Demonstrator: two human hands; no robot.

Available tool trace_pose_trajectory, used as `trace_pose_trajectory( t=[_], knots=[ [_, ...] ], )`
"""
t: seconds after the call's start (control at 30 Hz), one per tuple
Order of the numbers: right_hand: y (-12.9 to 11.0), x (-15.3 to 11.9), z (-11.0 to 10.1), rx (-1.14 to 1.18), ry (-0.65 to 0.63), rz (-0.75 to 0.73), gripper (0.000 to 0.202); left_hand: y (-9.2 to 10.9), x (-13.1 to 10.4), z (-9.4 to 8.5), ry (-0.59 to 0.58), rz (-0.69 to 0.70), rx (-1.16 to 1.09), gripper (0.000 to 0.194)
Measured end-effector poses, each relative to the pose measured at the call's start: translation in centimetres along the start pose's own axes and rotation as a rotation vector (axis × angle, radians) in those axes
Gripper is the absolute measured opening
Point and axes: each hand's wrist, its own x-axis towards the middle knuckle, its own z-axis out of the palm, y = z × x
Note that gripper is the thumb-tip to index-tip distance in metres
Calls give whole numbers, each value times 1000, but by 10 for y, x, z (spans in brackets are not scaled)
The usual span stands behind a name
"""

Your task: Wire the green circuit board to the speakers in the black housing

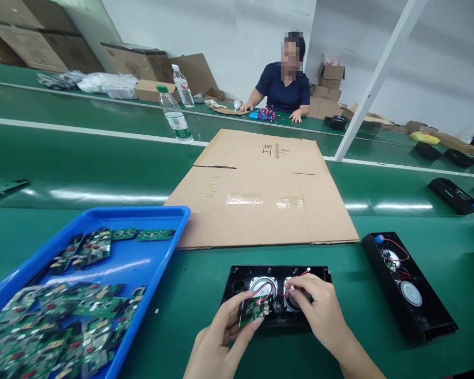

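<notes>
My left hand (223, 331) pinches a green circuit board (255, 309) between thumb and fingers, and red wire runs from the board. Just right of it, my right hand (322, 308) is closed, thumb against fingers, around a small white wire plug (292, 288). Both hands hover over a black speaker housing (240, 272) lying with its inside up. Two round speakers sit in it; the left speaker (263, 287) shows its metal back, and my fingers partly cover the right one. Another white plug (308, 270) on a red wire shows at the housing's far edge.
At left stands a blue tray (152, 273) holding many circuit boards. A flattened cardboard sheet (268, 218) lies ahead. To the right is another wired speaker housing (408, 287). A water bottle (176, 118) stands farther back, and a person (282, 89) sits across the line.
</notes>
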Motion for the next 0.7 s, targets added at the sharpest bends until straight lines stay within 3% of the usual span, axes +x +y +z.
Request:
trace_pose_trajectory(
  t=[0.1,0.2,0.3,0.4,0.5,0.7],
  knots=[
    [-2,0,2,-36,-66,-144,30,-7,1,3,37,95,100,30],
    [-3,-2,6,-57,-49,-146,27,-12,3,2,83,165,160,36],
    [0,-4,10,-98,43,-158,21,-16,7,-4,-12,204,220,33],
    [1,-5,12,-153,107,-285,18,-18,10,-11,-115,267,303,28],
    [-3,-4,14,-204,63,-345,18,-21,12,-13,-113,345,375,26],
    [-8,-3,16,-365,-34,-327,21,-27,13,-10,-153,443,380,28]
  ],
)
